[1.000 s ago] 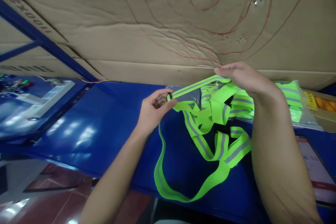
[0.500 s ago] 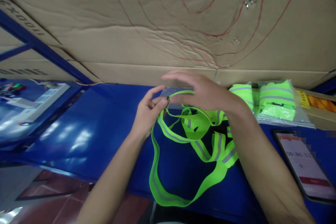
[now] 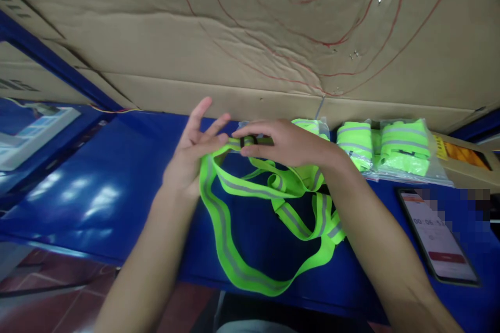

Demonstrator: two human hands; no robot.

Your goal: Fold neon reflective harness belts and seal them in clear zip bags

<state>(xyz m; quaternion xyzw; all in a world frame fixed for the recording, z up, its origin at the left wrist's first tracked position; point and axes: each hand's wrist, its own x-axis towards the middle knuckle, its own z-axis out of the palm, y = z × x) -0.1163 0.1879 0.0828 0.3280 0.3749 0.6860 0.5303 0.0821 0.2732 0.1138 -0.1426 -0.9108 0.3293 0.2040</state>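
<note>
A long neon-yellow strap with a grey reflective stripe (image 3: 234, 265) lies in loose loops on the blue table, its near loop hanging toward the front edge. My left hand (image 3: 195, 151) pinches the strap between thumb and a finger, while its other fingers are spread. Just right of it, a small dark buckle (image 3: 248, 141) sits on the strap. My right hand (image 3: 285, 141) closes thumb and fingers around the strap at the buckle's right side. Part of the strap is hidden behind my right hand and forearm.
Bagged folded neon straps (image 3: 404, 145) stand along the back right, against a cardboard panel (image 3: 156, 52) with red curves. A phone (image 3: 435, 239) showing a timer lies at right. At far left is a white tray-like object (image 3: 39, 138). The blue table (image 3: 117, 166) extends left.
My right hand has come down onto the strap by the buckle. My left hand has shifted left, its fingers lifting apart, and more of the buckle shows between the hands.
</note>
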